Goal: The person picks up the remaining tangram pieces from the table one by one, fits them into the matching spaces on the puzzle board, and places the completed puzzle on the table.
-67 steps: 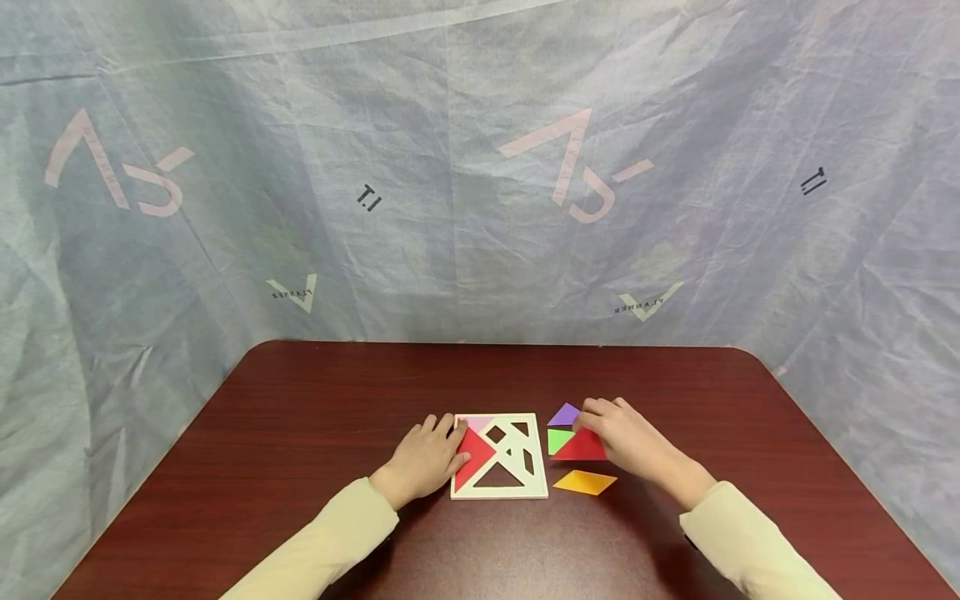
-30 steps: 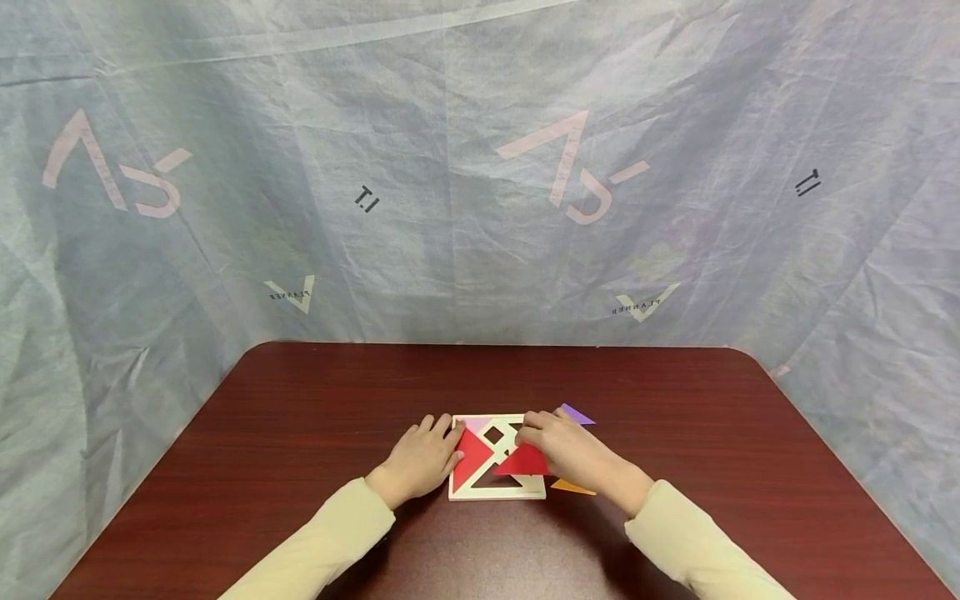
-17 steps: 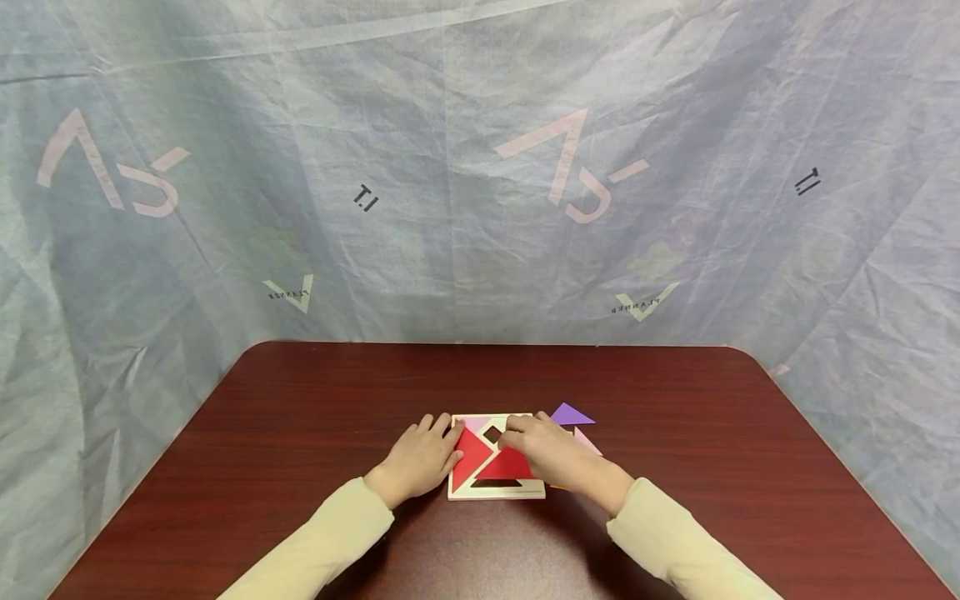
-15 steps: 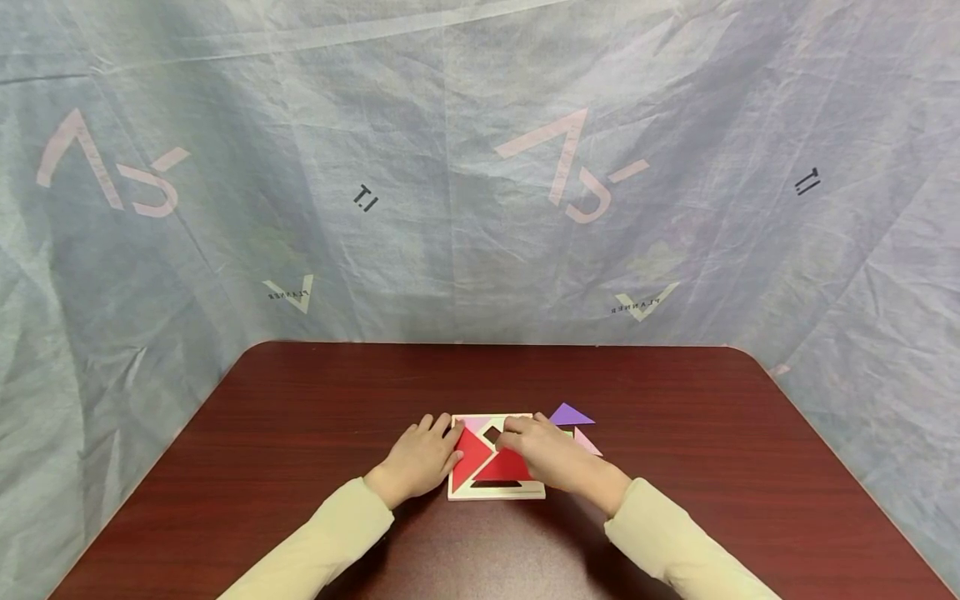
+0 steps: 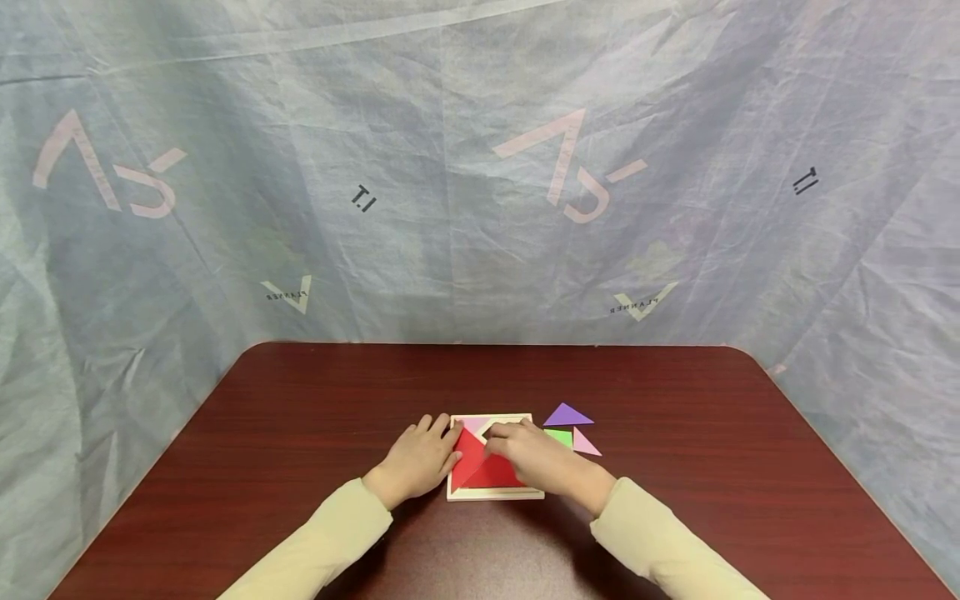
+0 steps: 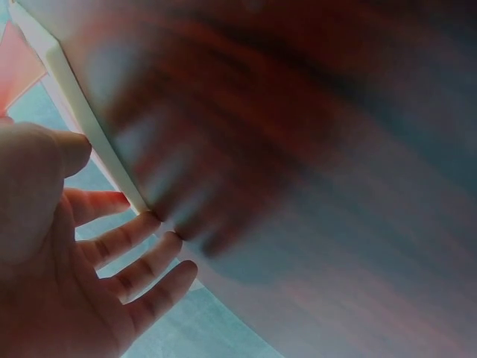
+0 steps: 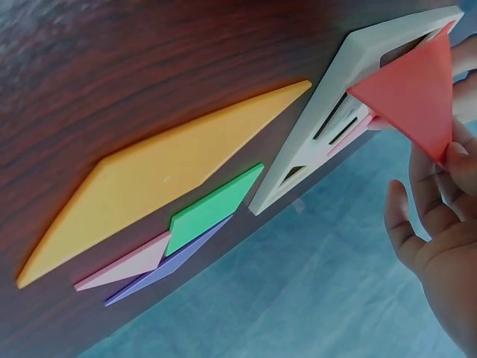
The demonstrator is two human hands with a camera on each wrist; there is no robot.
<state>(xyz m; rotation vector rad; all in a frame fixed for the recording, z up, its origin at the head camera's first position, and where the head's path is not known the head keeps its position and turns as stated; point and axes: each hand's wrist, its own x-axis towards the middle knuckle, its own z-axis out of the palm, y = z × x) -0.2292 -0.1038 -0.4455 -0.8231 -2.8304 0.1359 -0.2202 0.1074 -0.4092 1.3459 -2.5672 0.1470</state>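
Our right hand (image 5: 536, 457) pinches a red triangle (image 7: 417, 93), thumb and fingers drawn together at its edge, over the near part of the white frame (image 5: 495, 495). Our left hand (image 5: 414, 460) lies with loosely spread fingers at the frame's left edge, gripping nothing we can make out. We judge the step to be fitting this triangle; the next move calls for aligning its edges with the large cutout, then lowering it flat. Purple (image 5: 567, 415), green (image 5: 558, 437), pink (image 5: 585, 442) and orange pieces (image 7: 171, 171) lie on the worktop (image 5: 375, 383).
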